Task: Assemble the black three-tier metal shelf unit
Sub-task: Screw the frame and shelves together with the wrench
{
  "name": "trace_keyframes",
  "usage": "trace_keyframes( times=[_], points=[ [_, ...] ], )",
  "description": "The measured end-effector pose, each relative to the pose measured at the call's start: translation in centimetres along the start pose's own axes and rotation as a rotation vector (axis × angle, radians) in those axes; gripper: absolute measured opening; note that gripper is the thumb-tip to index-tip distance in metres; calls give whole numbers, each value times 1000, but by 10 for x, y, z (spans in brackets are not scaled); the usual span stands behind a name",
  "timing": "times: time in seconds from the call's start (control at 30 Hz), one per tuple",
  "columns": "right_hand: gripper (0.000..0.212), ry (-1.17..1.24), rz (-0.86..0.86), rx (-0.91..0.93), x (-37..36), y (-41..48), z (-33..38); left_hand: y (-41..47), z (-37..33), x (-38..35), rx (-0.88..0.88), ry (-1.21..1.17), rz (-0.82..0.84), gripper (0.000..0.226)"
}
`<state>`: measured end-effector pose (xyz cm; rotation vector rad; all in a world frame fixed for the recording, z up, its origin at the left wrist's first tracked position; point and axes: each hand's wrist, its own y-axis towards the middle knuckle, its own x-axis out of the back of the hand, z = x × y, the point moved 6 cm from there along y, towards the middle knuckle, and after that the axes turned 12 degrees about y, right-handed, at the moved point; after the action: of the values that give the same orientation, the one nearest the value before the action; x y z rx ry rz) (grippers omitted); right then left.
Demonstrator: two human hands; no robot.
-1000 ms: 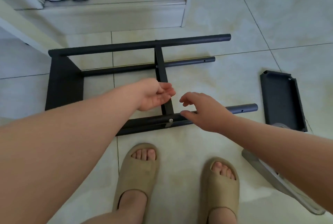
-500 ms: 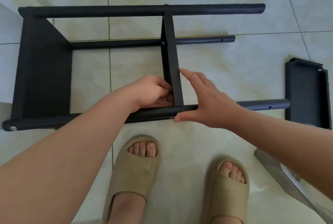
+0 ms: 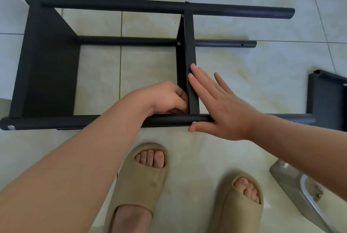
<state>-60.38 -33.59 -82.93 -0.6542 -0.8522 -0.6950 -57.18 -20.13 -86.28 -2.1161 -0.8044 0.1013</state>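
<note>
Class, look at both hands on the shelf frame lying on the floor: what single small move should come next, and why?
Probably seat the screw in the near post with the right hand. Its thumb lies beside that screw head, its flat fingers brace the middle shelf, and the left hand curls into the inner corner of the same joint. Whether it holds anything is hidden.

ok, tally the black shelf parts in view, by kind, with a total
Poles: 3, far, middle, near
Fitted shelves: 2, left end, centre
Loose shelf: 1
Total: 6
</note>
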Motion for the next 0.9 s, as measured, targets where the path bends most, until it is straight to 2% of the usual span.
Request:
trace_keyframes(
  times=[0.43,0.6,0.9],
  points=[
    [102,-16,-77,78,2,3,5,-4,6,-1,53,-87,81,15],
    [102,-76,-65,73,-1,3,4,-6,4,-2,64,-78,85,24],
    [102,-124,-84,84,-3,3,3,0,7,-4,74,-162,107,21]
  ],
)
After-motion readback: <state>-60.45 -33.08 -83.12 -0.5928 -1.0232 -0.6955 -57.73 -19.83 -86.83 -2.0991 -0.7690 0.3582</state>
